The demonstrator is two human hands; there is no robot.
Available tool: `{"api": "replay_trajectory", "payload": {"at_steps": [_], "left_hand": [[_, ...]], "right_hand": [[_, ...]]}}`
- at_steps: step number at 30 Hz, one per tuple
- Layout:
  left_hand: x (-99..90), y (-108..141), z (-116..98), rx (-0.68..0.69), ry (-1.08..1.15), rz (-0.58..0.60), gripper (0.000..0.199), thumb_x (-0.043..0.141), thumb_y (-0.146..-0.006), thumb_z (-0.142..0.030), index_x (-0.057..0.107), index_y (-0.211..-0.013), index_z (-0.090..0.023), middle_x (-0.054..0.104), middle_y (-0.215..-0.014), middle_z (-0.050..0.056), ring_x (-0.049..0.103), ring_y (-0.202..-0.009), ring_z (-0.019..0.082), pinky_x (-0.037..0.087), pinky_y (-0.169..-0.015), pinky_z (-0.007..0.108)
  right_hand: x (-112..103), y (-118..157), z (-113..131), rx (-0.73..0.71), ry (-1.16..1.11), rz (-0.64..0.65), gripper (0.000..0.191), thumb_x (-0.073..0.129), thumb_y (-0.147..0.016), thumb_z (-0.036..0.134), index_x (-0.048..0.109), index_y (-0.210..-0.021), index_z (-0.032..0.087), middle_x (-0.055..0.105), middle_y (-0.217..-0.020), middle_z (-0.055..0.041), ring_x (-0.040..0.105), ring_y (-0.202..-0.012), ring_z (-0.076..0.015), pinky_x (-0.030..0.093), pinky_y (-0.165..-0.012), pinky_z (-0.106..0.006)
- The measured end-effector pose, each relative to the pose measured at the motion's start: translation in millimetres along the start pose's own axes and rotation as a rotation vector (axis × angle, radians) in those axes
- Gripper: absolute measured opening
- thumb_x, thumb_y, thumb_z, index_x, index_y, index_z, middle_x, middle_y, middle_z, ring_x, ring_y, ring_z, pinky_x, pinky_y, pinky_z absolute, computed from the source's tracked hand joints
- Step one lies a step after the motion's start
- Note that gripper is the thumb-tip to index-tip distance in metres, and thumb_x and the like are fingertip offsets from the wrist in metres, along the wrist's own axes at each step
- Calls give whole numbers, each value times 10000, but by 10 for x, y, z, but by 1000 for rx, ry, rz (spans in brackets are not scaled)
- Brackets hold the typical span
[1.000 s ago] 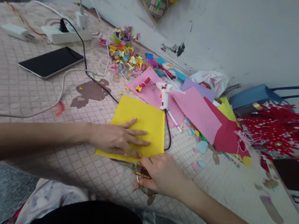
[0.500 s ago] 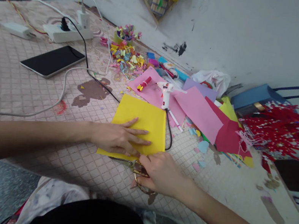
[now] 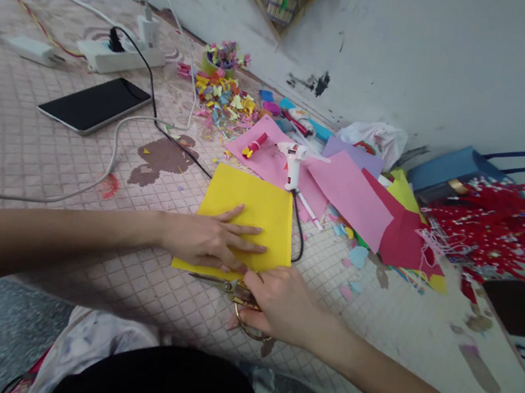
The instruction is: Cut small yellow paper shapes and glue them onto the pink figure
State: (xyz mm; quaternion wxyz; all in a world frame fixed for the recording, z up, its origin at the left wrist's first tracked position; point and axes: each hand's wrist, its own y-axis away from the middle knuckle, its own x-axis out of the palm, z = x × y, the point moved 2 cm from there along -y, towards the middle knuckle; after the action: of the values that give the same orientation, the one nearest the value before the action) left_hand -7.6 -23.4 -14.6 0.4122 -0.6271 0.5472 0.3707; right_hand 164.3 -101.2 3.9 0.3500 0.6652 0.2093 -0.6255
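Note:
A yellow sheet of paper (image 3: 252, 198) lies on the patterned tablecloth in front of me, with a fold along its right side. My left hand (image 3: 208, 241) rests flat on it, fingers spread toward the right. Gold-handled scissors (image 3: 229, 286) lie along the paper's near edge, blades pointing left. My right hand (image 3: 282, 301) has its fingers through the scissor handles, and its fingertips meet the near right edge of the paper. Where the left fingertips and right hand come together, the contact is partly hidden.
Beyond the paper are a white glue gun (image 3: 294, 161), pink sheets (image 3: 349, 191) and paper scraps (image 3: 223, 98). A tablet (image 3: 96, 105) and a power strip (image 3: 118, 59) lie left, with cables across the cloth. Red beaded stems (image 3: 501, 225) stand at right beside a blue bag (image 3: 455, 169).
The view has shifted very slightly. Both hands, the paper and the scissors keep nearly the same places; the scissor blades look a little closer together.

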Motion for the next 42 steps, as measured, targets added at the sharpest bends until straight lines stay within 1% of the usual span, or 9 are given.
{"api": "replay_trajectory", "payload": {"at_steps": [5,10,16,19,21,24,30,34,42], "left_hand": [[2,-6,-12,-1,-7,2,328,439,-903,-258,548,-1209,-304,328,-1450,0,134,-1376,250,-75,-1091,530],[-37,12,-2,-22,49,-18,370,427,-907,-277,484,-1272,-295,337,-1446,10,140,-1378,221,-41,-1105,506],[-132,262,-28,-84,68,-40,418,440,-902,-270,421,-1318,-304,278,-1469,7,123,-1378,235,-46,-1102,510],[-106,385,-36,-102,78,-83,443,444,-900,-260,388,-1335,-326,271,-1472,-11,135,-1374,234,-49,-1109,492],[-68,421,-34,-102,58,-81,448,440,-903,-255,375,-1339,-338,279,-1469,-20,138,-1375,224,-76,-1106,484],[-25,424,-25,-109,3,-55,443,423,-911,-268,363,-1345,-334,273,-1472,-20,122,-1379,216,-96,-1103,476],[8,418,-6,-129,-50,-4,449,372,-928,-302,309,-1372,-333,204,-1493,-27,71,-1388,199,-58,-1116,444],[6,426,-7,-116,-44,-26,451,372,-928,-304,306,-1373,-338,217,-1490,-25,94,-1387,197,-59,-1116,437],[-32,417,-31,-111,-30,-37,438,400,-921,-289,348,-1354,-336,256,-1477,-14,126,-1381,211,-99,-1102,468]], "right_hand": [[9,-48,37,-2,14,-4,404,640,-716,529,541,-789,144,657,-658,-48,612,-603,-200,283,-499,-273],[7,-48,44,1,21,-12,405,642,-715,529,533,-782,145,656,-659,-56,612,-604,-205,301,-507,-280],[-2,-58,40,-3,11,-4,385,638,-724,520,533,-778,153,653,-673,-50,604,-614,-198,310,-521,-274],[6,-60,41,-11,15,-7,368,617,-745,513,528,-788,158,647,-681,-42,594,-601,-187,304,-515,-269],[9,-60,44,-17,19,-13,378,615,-742,522,526,-785,158,640,-678,-39,589,-595,-184,302,-511,-269],[12,-61,49,-24,31,-28,407,635,-717,539,528,-779,151,631,-664,-42,583,-587,-185,301,-506,-272],[45,-40,30,-40,49,-62,366,664,-716,499,535,-763,159,627,-659,-36,583,-575,-189,300,-499,-276],[45,-28,20,-33,25,-46,344,684,-706,469,530,-759,166,627,-662,-27,581,-578,-183,309,-507,-277],[8,-113,73,-38,50,-36,400,655,-696,535,530,-771,162,623,-650,-31,579,-572,-188,306,-497,-280]]}}
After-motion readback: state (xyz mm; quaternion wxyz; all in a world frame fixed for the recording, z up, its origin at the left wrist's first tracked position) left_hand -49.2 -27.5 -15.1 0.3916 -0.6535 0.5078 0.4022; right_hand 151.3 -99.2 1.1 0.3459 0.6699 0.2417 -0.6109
